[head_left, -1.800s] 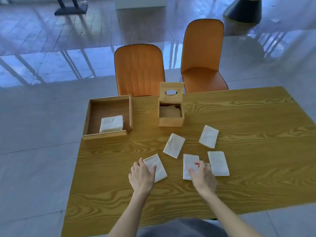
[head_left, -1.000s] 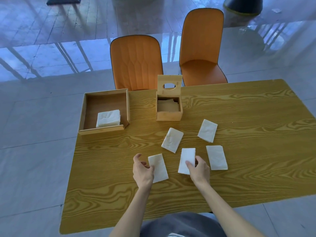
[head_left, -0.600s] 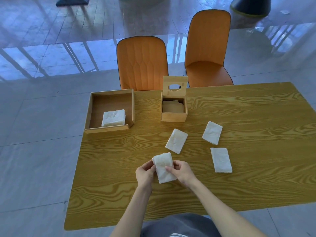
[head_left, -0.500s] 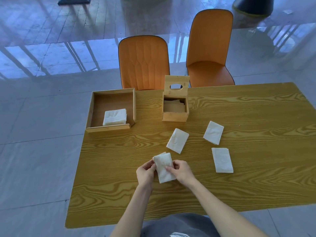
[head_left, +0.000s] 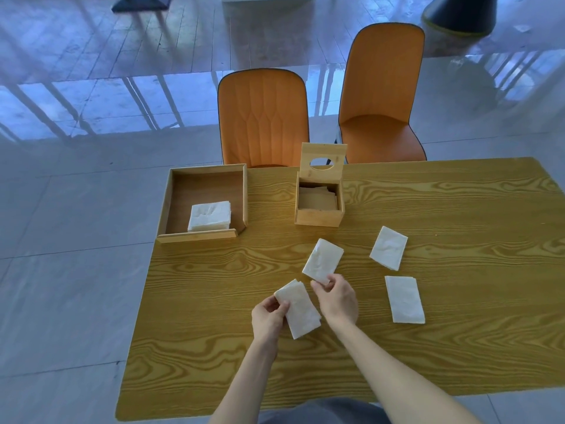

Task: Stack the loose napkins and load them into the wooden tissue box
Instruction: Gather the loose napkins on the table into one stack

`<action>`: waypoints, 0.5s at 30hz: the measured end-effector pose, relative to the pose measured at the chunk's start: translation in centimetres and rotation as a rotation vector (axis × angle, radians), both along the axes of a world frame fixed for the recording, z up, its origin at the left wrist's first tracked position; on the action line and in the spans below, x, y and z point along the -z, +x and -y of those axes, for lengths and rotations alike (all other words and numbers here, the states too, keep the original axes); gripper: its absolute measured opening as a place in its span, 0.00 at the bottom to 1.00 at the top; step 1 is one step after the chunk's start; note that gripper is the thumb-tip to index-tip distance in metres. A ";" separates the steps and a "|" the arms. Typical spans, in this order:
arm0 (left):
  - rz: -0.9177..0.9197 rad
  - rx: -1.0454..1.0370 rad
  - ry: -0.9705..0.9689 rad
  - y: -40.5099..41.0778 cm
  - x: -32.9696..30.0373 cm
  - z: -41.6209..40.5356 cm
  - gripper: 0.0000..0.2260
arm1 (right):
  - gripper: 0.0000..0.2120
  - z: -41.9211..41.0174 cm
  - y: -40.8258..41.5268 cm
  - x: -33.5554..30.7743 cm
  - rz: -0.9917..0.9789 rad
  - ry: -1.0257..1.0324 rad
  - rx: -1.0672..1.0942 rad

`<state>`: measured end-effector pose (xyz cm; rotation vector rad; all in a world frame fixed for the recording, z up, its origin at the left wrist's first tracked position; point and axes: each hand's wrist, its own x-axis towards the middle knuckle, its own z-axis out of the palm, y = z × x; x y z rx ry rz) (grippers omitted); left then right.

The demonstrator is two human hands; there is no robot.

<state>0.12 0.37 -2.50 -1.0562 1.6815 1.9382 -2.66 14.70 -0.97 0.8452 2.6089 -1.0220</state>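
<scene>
My left hand [head_left: 269, 319] grips a small stack of white napkins [head_left: 299, 313] by its left edge, just above the table. My right hand [head_left: 336, 298] pinches the near corner of another napkin [head_left: 322, 261] lying further back. Two more loose napkins lie to the right, one [head_left: 389, 251] further back and one [head_left: 404, 299] nearer. The wooden tissue box [head_left: 318, 216] stands at the back with its lid [head_left: 322, 161] tipped up, napkins inside it.
A wooden tray [head_left: 171, 206] at the table's back left holds a pile of napkins [head_left: 210, 215]. Two orange chairs [head_left: 264, 117] [head_left: 382, 96] stand behind the wooden table [head_left: 428, 347]. The table's left edge runs close to the tray.
Both hands gathered two near napkins into one stack. Now the right hand has let go of the stack and reached forward to the middle napkin; the left keeps the stack.
</scene>
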 end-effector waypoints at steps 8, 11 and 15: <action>-0.003 0.051 -0.049 0.2 -0.5 0.7 0.02 | 0.35 -0.1 -4.6 -0.3 0.157 0.049 0.243; 0.009 0.019 -0.030 0.0 -0.5 0.8 0.06 | 0.27 -0.2 -4.6 0.0 0.181 0.046 0.221; 0.021 0.015 -0.002 -0.5 -0.4 0.7 0.11 | 0.20 -0.7 -3.9 0.1 0.082 -0.018 0.201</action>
